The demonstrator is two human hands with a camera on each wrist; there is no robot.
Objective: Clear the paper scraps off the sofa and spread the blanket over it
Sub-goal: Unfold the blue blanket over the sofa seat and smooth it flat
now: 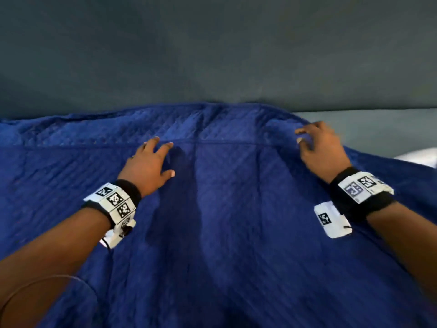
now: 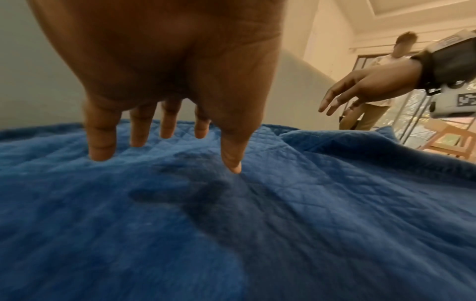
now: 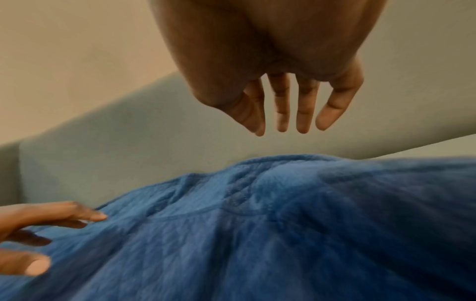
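Observation:
A blue quilted blanket [image 1: 224,209] lies spread over the seat of the grey sofa [image 1: 212,55], its far edge bunched against the backrest. My left hand [image 1: 151,162] hovers just above the blanket left of centre, fingers straight and spread [image 2: 165,130], the thumb tip near the cloth. My right hand [image 1: 319,147] floats above the blanket's raised far right fold, fingers relaxed and holding nothing [image 3: 291,114]. Wrinkles run across the blanket [image 3: 257,234] between the hands. No paper scraps show in any view.
A strip of bare grey seat cushion [image 1: 378,129] shows at the right beyond the blanket. In the left wrist view a person [image 2: 381,81] stands behind the sofa near a wooden stool [image 2: 448,140] and a glass door.

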